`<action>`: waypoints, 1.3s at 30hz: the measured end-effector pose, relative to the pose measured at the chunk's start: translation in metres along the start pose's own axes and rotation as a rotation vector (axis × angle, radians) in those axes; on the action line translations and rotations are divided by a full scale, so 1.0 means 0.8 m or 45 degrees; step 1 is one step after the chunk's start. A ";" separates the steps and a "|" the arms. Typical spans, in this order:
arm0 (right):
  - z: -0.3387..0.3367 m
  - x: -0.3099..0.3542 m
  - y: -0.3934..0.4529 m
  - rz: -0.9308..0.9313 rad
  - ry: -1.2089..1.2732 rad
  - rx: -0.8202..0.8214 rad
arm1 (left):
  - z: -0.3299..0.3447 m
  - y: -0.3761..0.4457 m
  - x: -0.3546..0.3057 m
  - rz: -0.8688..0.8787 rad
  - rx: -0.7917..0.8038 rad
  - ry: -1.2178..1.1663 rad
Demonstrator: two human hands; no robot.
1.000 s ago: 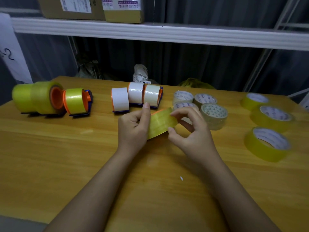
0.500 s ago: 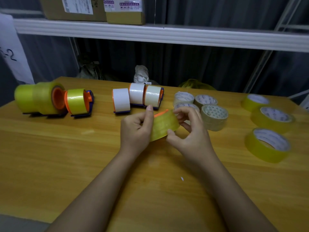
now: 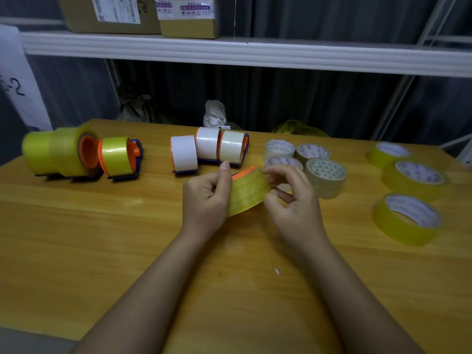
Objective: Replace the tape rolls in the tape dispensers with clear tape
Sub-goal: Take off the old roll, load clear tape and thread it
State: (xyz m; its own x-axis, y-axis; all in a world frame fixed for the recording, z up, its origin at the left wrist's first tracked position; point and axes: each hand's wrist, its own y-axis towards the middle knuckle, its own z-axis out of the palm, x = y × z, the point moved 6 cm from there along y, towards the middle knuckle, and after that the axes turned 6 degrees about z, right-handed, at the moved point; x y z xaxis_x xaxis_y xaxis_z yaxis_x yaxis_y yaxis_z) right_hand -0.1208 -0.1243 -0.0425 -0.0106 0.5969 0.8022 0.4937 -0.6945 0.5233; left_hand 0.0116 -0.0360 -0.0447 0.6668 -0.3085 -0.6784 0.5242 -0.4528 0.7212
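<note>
Yellowish tape roll (image 3: 246,194) on an orange-edged dispenser, held above the tabletop (image 3: 102,238).
The left hand (image 3: 205,198) clamps its left side, thumb up; the right hand (image 3: 293,198) pinches its right edge. Three white-roll dispensers (image 3: 208,150) stand just behind; loose rolls (image 3: 406,218) lie right.

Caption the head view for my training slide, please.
Both hands, left and right, hold a yellow-tinted tape roll above the wooden table.
</note>
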 end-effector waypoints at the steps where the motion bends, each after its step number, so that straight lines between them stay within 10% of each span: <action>1: -0.001 0.000 -0.001 -0.010 0.007 0.010 | 0.000 0.000 0.000 0.007 0.004 0.001; 39: -0.008 0.004 0.000 -0.079 -0.106 -0.038 | 0.002 0.000 0.001 0.006 0.044 0.015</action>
State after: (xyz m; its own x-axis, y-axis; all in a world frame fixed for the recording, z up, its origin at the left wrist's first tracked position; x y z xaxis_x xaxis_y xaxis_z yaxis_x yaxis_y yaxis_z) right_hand -0.1261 -0.1246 -0.0379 0.0326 0.6693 0.7422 0.4679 -0.6664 0.5804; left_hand 0.0111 -0.0374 -0.0455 0.6757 -0.3011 -0.6729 0.5024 -0.4799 0.7192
